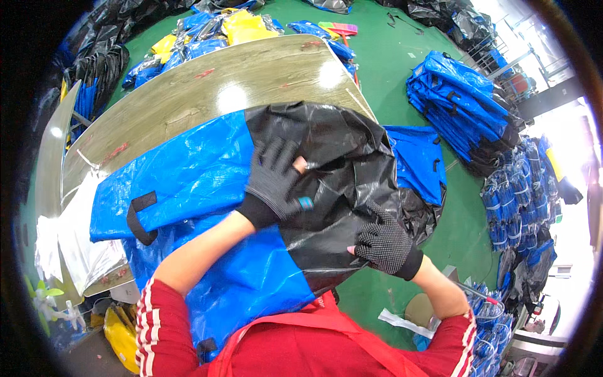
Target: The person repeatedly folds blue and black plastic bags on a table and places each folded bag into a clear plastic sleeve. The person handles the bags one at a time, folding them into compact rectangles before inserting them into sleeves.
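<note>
A large blue and black plastic sheet bag (182, 163) lies spread over the wood-patterned table and hangs over its near edge. Its black part (333, 144) is wrinkled, and a black strap loop (143, 217) sits on the blue part. My left hand (273, 179), in a dark knit glove with a bare thumb tip, rests flat with fingers spread near the seam where blue meets black. On the black part, close to its near right edge, my right hand (384, 242) lies with fingers stretched out, in a dotted glove.
The table (169, 100) reaches away to the far side. Beyond it, blue and yellow packed bundles (245, 26) lie on the green floor (383, 63). Blue folded bags (461, 103) are piled at the right, above tied blue bundles (512, 195). White sheeting (81, 239) hangs at the left.
</note>
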A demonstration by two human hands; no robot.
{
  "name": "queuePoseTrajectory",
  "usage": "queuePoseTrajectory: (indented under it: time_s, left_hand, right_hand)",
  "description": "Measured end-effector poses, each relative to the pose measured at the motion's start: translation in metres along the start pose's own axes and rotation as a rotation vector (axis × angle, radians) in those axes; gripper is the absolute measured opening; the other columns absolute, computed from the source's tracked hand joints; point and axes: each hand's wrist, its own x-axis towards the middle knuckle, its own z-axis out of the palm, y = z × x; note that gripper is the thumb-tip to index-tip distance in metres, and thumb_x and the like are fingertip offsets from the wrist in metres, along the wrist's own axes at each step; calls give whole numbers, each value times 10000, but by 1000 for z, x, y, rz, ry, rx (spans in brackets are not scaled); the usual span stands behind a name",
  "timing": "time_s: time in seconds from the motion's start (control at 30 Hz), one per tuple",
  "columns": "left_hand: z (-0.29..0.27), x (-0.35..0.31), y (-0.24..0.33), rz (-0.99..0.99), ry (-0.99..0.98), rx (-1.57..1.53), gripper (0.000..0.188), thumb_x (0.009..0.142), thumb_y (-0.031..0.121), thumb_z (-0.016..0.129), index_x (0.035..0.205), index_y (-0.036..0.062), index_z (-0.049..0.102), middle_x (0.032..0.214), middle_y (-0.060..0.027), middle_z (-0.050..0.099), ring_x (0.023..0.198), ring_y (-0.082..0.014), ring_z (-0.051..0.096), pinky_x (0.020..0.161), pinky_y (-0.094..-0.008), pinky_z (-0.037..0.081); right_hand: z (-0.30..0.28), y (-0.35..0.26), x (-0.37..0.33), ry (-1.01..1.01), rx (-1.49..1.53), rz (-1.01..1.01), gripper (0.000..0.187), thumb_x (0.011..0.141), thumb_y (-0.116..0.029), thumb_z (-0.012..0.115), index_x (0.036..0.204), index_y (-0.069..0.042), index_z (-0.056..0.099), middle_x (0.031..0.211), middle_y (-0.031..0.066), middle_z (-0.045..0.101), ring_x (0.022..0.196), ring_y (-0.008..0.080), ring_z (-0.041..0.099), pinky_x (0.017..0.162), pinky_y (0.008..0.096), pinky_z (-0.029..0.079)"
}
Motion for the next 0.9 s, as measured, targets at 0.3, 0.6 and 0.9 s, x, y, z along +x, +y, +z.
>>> queuePoseTrajectory:
  time_s: [0.3,0.6,0.9]
  left_hand:
    - [34,46,-31,86,64,-328,470,920,229,519,1373,121,457,1428,-185,419,1348,-389,343,1109,-537,252]
    - [-212,-235,-137,-411,-570,-399,470,949,280,535,1356,56,465,1384,-154,477,1283,-297,442,1088,-425,315]
    - [-238,-400,-88,-1218,193,-401,388,990,256,482,1299,22,486,1292,-138,526,1150,-250,509,980,-395,375]
  right_hand:
    - [-66,119,137,219,176,279,334,846,-362,604,1019,-87,680,997,181,667,864,377,635,802,422,501]
    - [29,196,178,-122,292,371,565,825,-567,598,1081,-73,695,1061,175,678,1015,346,635,902,383,479]
    - [29,194,186,-96,245,349,618,865,-601,526,994,-18,686,981,236,665,885,379,644,825,429,474]
